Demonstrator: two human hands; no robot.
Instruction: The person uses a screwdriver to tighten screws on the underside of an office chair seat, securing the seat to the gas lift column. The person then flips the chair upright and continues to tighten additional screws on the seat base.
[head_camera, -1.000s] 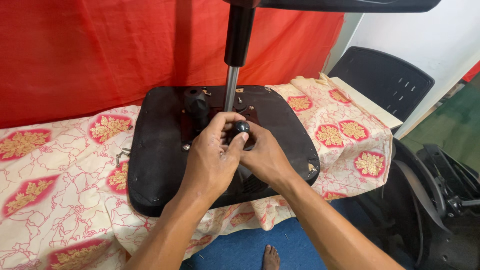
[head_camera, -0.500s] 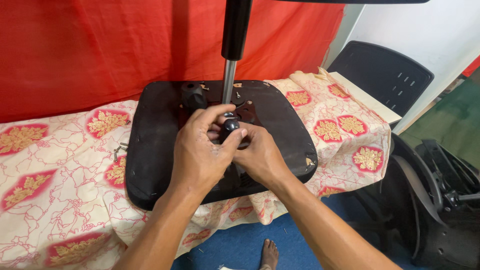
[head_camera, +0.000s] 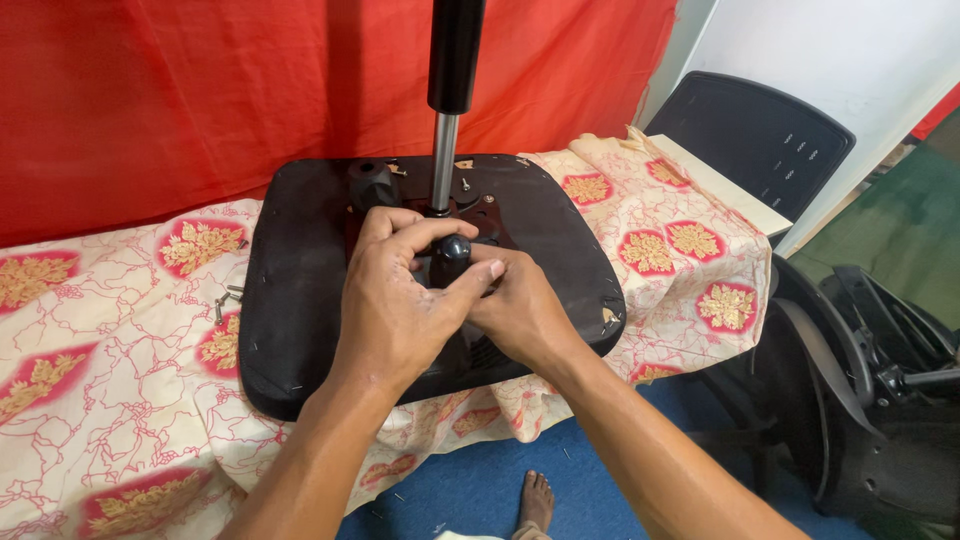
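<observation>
Left hand (head_camera: 395, 300), right hand (head_camera: 520, 310) pinching small round black plastic knob (head_camera: 455, 247) on upturned black seat pan (head_camera: 290, 290); steel gas-lift column (head_camera: 445, 175) already seated (loose screws (head_camera: 225, 300) remain beside).

Makeshift chair-repair workshop. Upturned seat base (head_camera: 300, 300) on cloth-draped surface (head_camera: 110, 330); loose screws (head_camera: 225, 300) left of it, spare chair parts (head_camera: 860, 380) to its right.

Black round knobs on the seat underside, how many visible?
2. One knob sits pinched between the left hand and right hand, just below the steel post. The other knob is at the pan's far left. The hands may hide more.
</observation>
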